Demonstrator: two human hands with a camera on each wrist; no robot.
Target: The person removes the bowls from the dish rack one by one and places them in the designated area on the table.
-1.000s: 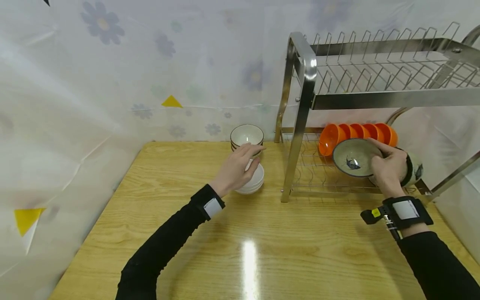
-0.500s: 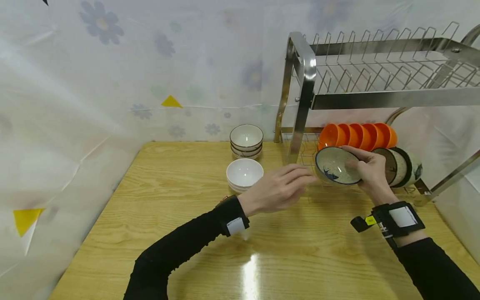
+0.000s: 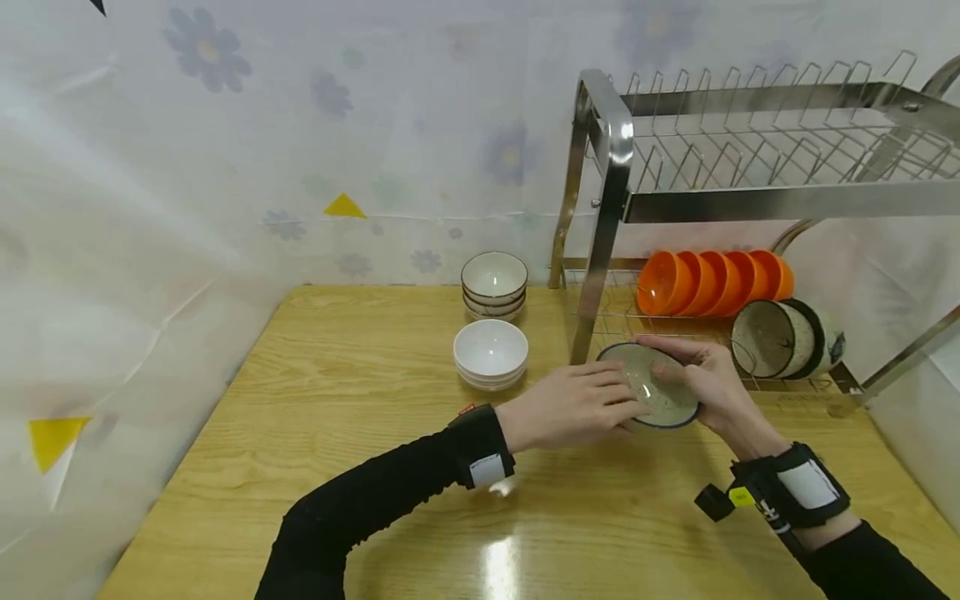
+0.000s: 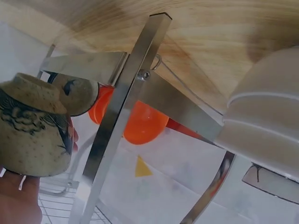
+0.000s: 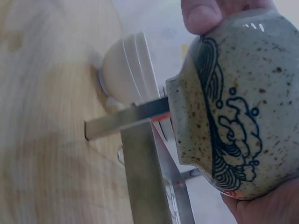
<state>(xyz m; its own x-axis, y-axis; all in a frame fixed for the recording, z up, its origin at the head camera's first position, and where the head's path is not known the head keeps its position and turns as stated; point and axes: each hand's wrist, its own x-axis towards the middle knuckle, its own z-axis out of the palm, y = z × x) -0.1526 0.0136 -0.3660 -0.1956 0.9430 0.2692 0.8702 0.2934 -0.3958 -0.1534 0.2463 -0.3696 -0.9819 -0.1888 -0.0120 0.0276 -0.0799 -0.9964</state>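
Both hands hold a speckled grey-green bowl [image 3: 660,387] with a dark blue rim, tilted in front of the rack's lower shelf. My right hand [image 3: 708,379] grips its right side, thumb inside and fingers on the outside. From the left, my left hand [image 3: 581,404] laps its fingers over the rim. In the right wrist view, a thumb [image 5: 203,18] presses the outer wall at the top, and a blue wave pattern shows on that wall. Just left of the left hand stands a stack of white bowls [image 3: 491,354].
The steel dish rack [image 3: 611,150] stands at the right with a wire upper tier. On its lower shelf, several orange bowls [image 3: 697,283] lean in a row, with patterned bowls [image 3: 772,337] in front. Dark-rimmed bowls [image 3: 493,279] are stacked behind the white ones on the wooden table [image 3: 360,358].
My right hand has brought the grey-green bowl out of the rack, left and toward me. My left hand has moved right from beside the white stack and taken hold of the bowl's left side.
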